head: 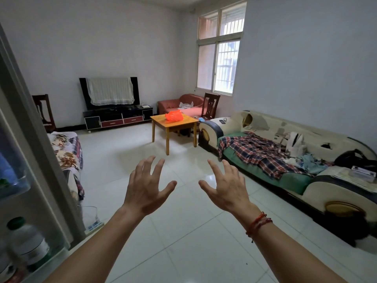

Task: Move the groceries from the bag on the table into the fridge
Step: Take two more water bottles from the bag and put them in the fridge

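Being held out empty, fingers spread, are left hand (145, 186) and right hand (224, 188); thin centre-frame bag (174, 116) risks being torn if snatched.

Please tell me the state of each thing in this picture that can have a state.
left hand: open, holds nothing
right hand: open, holds nothing
orange bag: lying on the wooden table, untouched
fridge door: open
white bottle: upright in the door shelf, green cap on
television: covered by a white cloth
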Demonstrator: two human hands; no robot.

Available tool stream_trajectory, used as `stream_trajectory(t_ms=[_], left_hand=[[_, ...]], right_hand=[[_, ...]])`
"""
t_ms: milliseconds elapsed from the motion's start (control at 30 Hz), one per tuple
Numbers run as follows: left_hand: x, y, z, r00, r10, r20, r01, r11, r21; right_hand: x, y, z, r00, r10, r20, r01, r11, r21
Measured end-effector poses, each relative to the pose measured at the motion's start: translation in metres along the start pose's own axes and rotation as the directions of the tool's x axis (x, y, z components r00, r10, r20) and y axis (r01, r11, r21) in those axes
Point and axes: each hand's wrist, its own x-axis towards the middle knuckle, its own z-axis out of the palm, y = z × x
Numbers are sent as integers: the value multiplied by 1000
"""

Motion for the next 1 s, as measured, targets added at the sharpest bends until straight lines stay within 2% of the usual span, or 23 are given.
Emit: stream_trajectory(t_ms=[333,700,1000], left_hand=[[90,-36,81,999,-33,19,33,999,19],[261,-123,202,994,-54,94,53,998,19],[386,-168,287,984,-49,173,41,998,46]], right_hand=[[116,21,53,999,-6,47,6,1000,-2],[320,24,133,997,0,78,7,996,-89],[467,44,180,998,23,62,-18,996,-86]])
